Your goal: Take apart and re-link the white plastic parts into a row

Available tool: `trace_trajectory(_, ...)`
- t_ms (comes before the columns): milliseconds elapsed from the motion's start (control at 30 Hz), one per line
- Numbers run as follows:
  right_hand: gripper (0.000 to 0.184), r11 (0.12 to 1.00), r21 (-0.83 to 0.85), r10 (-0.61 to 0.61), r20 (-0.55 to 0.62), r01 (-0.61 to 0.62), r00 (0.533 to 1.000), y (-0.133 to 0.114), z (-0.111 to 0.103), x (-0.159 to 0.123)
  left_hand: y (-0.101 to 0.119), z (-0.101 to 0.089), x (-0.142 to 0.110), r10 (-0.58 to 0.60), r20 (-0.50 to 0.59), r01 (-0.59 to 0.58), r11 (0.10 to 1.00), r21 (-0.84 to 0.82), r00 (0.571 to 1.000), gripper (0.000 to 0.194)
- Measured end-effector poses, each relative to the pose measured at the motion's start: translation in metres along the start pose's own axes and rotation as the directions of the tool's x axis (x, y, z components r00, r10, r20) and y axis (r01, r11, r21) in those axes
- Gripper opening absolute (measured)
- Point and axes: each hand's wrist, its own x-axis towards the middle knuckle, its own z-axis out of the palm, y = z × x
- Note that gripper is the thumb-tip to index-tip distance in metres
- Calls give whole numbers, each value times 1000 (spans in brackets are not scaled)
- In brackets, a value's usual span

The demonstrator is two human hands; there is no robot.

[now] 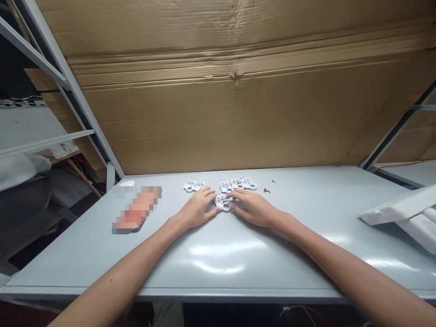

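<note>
On the grey bench [204,268], my hands meet at one part.

My left hand [196,210] and right hand [251,208] curve narrow, fingertips at either side of the white perforated piece [222,203]; whether they grip, I cannot tell. Light, even contact suits it. Just beyond lie more white pieces [238,183], then a cardboard sheet [218,95].

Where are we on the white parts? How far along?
Looks done: five white perforated parts lie on the grey table, two apart from three. In hand: a sixth part, between the left hand and right hand. Left: a small red piece and black bit, untouched, beyond the row.
</note>
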Motion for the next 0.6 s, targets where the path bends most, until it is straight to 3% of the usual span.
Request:
trace_trajectory(167,18,999,-30,21,20,-21,1000,3,1,1,4,0,1,51,39,-48,995,-84,998,29)
trace_trajectory(433,23,994,-3,-108,9,108,994,5,2,2,11,-4,2,92,9,-91,991,-98,996,23)
trace_trajectory(600,24,989,59,-129,-147,139,981,5,0,2,10,-7,5,127,-52,-131,987,-91,991,18)
